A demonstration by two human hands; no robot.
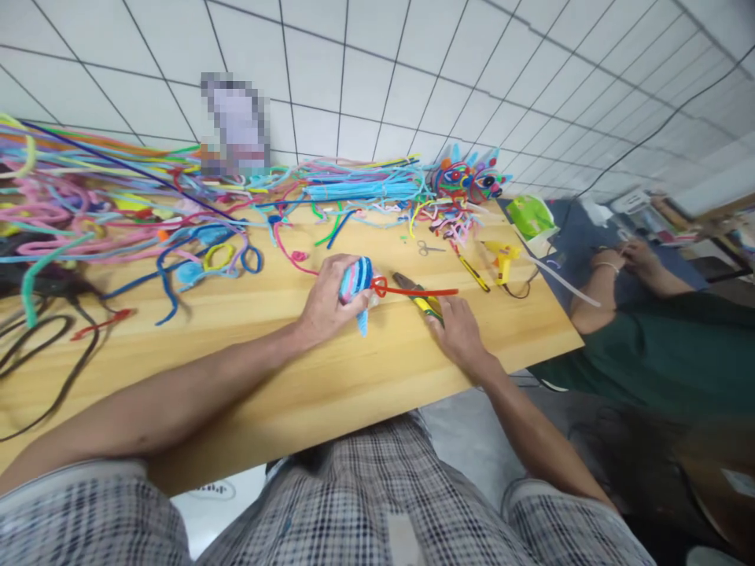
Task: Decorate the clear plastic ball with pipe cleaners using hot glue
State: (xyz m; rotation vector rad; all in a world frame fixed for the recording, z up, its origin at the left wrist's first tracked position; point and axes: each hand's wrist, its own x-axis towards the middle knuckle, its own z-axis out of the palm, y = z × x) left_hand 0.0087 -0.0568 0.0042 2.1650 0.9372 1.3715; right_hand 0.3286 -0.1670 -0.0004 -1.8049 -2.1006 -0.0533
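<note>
One wooden table (354,381), tiled wall (377,102); left hand (323,303) around striped piece (356,281), right hand (463,332) around pliers (425,304)

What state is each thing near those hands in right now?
Left hand: closed around the striped piece.
Striped piece: held.
Red pipe cleaner: looped at one end, straight at the other.
Right hand: at the pliers; grip unclear.
Pliers: handles partly covered.
Scissors: lying down; open or shut unclear.
Glue gun: set down; on or off unclear.
</note>
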